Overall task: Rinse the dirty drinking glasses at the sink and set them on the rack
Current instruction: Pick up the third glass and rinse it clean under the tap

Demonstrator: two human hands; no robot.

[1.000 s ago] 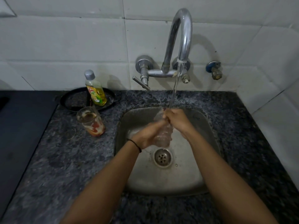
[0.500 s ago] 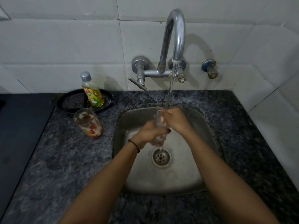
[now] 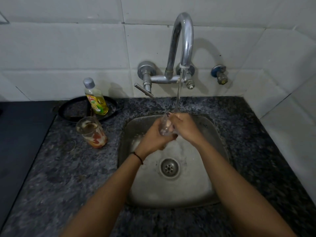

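A clear drinking glass (image 3: 164, 126) is held over the steel sink (image 3: 220, 144), right under the water running from the chrome tap (image 3: 183, 40). My left hand (image 3: 153, 136) wraps around its lower part. My right hand (image 3: 183, 128) grips it from the right, with fingers at the rim. Most of the glass is hidden by my fingers. A second glass (image 3: 92, 132), smeared with red and brown residue, stands on the counter left of the sink.
A yellow dish-soap bottle (image 3: 95, 98) stands on a black round pan (image 3: 71, 110) at the back left. Dark speckled granite counter (image 3: 68, 177) surrounds the sink. A drain (image 3: 169, 167) sits in the basin's middle. White tiled walls rise behind and at right. No rack is in view.
Both hands have turned the glass from tilted to more upright under the stream. My hands stayed over the sink's far half.
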